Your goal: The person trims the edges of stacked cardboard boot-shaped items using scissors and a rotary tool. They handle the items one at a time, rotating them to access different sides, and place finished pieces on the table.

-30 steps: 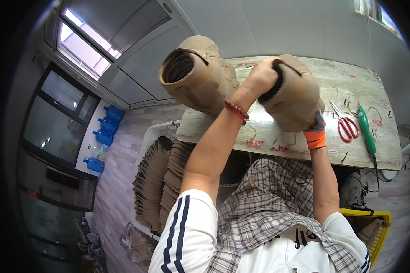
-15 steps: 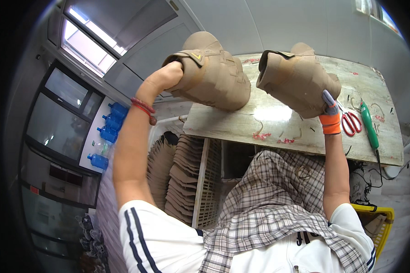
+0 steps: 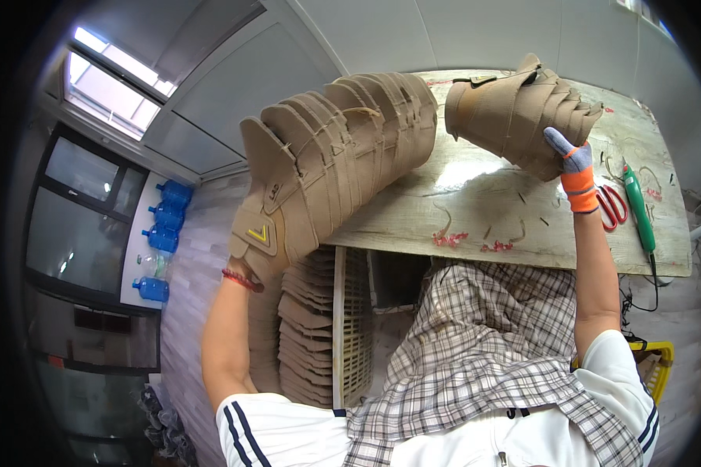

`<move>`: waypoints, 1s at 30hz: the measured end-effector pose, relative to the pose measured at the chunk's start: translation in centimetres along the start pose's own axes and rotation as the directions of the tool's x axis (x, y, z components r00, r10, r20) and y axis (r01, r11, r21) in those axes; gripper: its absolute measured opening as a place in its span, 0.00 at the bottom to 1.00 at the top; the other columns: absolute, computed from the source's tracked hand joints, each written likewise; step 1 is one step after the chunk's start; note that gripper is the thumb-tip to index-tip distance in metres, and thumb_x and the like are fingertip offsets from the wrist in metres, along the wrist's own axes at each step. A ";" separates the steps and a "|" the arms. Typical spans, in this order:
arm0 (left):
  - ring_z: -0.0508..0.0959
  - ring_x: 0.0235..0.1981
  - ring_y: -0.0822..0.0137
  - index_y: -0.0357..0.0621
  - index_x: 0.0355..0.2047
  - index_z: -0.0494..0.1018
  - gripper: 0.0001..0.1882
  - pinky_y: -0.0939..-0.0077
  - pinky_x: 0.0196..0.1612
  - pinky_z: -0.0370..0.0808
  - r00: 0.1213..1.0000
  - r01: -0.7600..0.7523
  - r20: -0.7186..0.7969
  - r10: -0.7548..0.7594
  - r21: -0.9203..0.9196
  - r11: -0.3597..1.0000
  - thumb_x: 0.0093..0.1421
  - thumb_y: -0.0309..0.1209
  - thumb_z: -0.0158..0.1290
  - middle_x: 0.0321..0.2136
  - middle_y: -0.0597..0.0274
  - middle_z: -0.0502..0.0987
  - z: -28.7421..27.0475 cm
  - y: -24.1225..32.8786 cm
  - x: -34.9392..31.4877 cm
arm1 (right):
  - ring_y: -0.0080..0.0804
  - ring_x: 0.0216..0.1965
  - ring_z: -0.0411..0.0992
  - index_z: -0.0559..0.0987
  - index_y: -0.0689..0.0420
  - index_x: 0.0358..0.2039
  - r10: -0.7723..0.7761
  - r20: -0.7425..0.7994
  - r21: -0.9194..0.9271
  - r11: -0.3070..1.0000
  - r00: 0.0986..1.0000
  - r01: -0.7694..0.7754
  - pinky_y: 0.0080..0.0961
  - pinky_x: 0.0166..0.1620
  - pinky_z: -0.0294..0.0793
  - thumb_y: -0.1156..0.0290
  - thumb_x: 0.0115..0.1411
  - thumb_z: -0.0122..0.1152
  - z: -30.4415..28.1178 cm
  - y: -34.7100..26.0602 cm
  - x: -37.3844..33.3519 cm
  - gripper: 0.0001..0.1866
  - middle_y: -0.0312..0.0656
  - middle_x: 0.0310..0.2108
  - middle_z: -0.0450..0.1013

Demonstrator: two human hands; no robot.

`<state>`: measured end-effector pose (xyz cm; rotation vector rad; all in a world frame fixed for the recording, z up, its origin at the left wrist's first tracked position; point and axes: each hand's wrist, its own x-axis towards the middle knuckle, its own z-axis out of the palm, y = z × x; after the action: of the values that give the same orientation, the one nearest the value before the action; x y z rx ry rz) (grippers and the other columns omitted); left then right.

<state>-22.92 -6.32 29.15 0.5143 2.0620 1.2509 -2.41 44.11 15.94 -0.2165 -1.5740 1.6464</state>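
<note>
Blue plastic water jugs (image 3: 160,238) sit in a row over on the left, and next to the right comes the person's left hand (image 3: 240,267), with a red bracelet (image 3: 243,281) at the wrist. It goes into the near end of the larger stack of tan caps (image 3: 350,148); the nearest cap hides nearly all of it, so I cannot tell how far its fingers are bent. That stack, nested cap in cap with the brims fanned along its upper side, slants across the front-left corner of the wooden-topped table (image 3: 491,206), far end over the surface, near end out past the edge. Below that corner, a pale slatted crate (image 3: 340,327) holds a pile of tan pieces (image 3: 308,342). Farther right, toward the back edge of the surface, lies the smaller stack of tan caps (image 3: 514,113). The right hand (image 3: 575,161), in a grey and orange glove, clasps its lower right side, thumb against the caps, other fingers mostly out of sight. Just beside it are red-handled scissors (image 3: 617,201), then a green corded tool (image 3: 640,208) near the right edge. I'd judge the step in hand to be handling the larger stack while the smaller is steadied; the next move calls for firm support at the overhanging end, lest the nested caps slip apart.
</note>
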 end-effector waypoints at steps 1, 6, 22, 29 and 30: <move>0.77 0.46 0.59 0.36 0.51 0.71 0.20 0.69 0.50 0.72 1.000 0.012 0.020 -0.011 -0.047 0.999 0.62 0.33 0.42 0.47 0.50 0.76 -0.1 -0.9 0.5 | 0.28 0.45 0.74 0.75 0.63 0.49 0.004 -0.024 -0.025 1.000 1.000 -0.004 0.25 0.50 0.73 0.75 0.53 0.68 0.2 -0.3 0.2 0.22 0.40 0.45 0.76; 0.76 0.47 0.60 0.36 0.52 0.71 0.20 0.68 0.51 0.72 0.995 0.048 0.098 -0.029 -0.197 0.979 0.63 0.33 0.43 0.48 0.50 0.76 -0.7 -5.0 3.3 | 0.25 0.43 0.75 0.77 0.63 0.47 -0.070 -0.082 -0.196 0.979 0.994 0.053 0.24 0.47 0.74 0.74 0.52 0.71 1.0 0.8 4.0 0.22 0.39 0.43 0.77; 0.75 0.49 0.60 0.36 0.53 0.69 0.20 0.67 0.53 0.70 0.982 0.153 0.161 -0.103 -0.341 0.928 0.64 0.33 0.43 0.49 0.52 0.75 -2.5 -10.0 7.1 | 0.28 0.41 0.75 0.75 0.62 0.48 0.370 0.568 0.001 0.893 0.736 -0.449 0.24 0.45 0.76 0.73 0.51 0.69 11.1 9.0 13.4 0.23 0.38 0.41 0.76; 0.75 0.50 0.60 0.36 0.54 0.69 0.21 0.66 0.54 0.70 0.974 0.185 0.195 -0.114 -0.398 0.899 0.64 0.33 0.43 0.50 0.52 0.75 -1.4 -11.8 8.6 | 0.38 0.42 0.76 0.67 0.63 0.57 0.363 0.546 0.096 0.869 0.755 -0.486 0.35 0.45 0.79 0.74 0.49 0.61 -2.8 4.8 10.0 0.32 0.46 0.46 0.74; 0.75 0.50 0.61 0.36 0.54 0.69 0.21 0.66 0.54 0.70 0.973 0.185 0.205 -0.108 -0.402 0.897 0.64 0.33 0.43 0.50 0.53 0.75 -1.0 -12.0 9.2 | 0.37 0.41 0.76 0.67 0.63 0.56 0.485 0.506 0.049 0.809 0.713 -0.586 0.35 0.44 0.79 0.74 0.50 0.61 -4.0 4.4 9.6 0.31 0.46 0.46 0.74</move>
<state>-30.02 -6.79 15.81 0.2517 1.5872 1.4475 -7.94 53.90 15.11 -0.1830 -1.7801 2.4668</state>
